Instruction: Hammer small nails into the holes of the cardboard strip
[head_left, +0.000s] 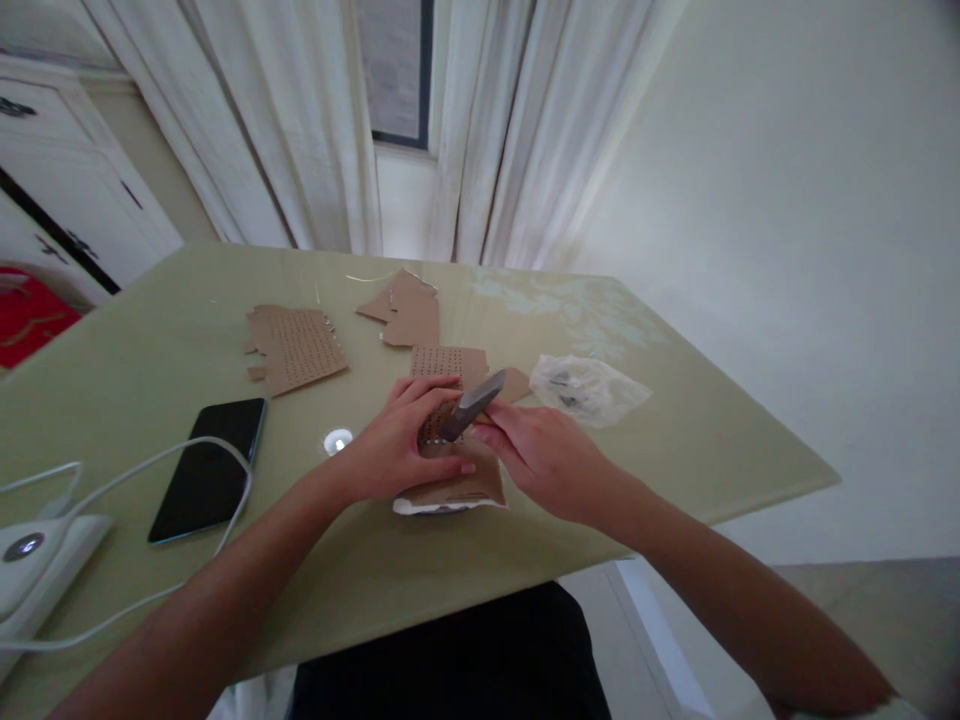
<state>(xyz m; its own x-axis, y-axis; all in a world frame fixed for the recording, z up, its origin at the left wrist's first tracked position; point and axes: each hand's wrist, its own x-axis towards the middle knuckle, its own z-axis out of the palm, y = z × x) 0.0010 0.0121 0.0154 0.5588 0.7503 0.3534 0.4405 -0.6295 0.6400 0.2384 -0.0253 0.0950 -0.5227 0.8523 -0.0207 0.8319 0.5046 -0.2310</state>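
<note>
Right hand: grip clenched around one grey blade-like tool, its tip angled up and away from the person.
Left hand: fingers pressed flat on one perforated brown card piece, pinning it down near the surface's near edge; whether they clasp it I cannot tell.
Card pieces: four counted: the pinned one, one perforated toward the left, one plain near the far edge, one small scrap just beyond the tool.
Plastic bag: one, right of the hands.
Phone: one, left side, a white cable crossing it.
Surface: pale green.
</note>
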